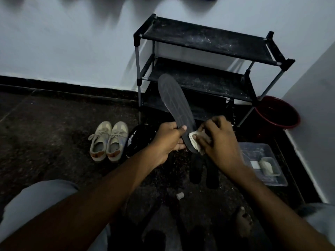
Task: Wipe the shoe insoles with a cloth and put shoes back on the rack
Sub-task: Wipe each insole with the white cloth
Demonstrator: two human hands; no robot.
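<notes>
Just above the dark speckled floor (pixel 45 124), in front of the rack, the left hand (pixel 170 140) grips the heel end of a long, flat grey foam insole (pixel 174 100). Its thumb lies across the face, and the toe end stands up toward the shelves. The right hand (pixel 219 140) pinches a small crumpled off-white cloth (pixel 194 142) and presses it on the insole's heel, just beside the left thumb.

The insole looks light and bendy to me. Held by one end it would likely flex under rubbing, so a grip by the edges, close to the spot being wiped, seems wisest. Its face is matt, with faint lines.

Beneath the hands two dark insoles (pixel 196 169) lie side by side on the floor. To the left, a pair of beige lace-up sneakers (pixel 108 140) stands beside a black shoe (pixel 139 140). Behind is the black three-tier shoe rack (pixel 199 40), with dusty fabric shelves on grey metal tubes. A clear plastic tub (pixel 253 147) sits near the right wall, and a dark red bucket (pixel 277 113) sits by the rack's right corner.
</notes>
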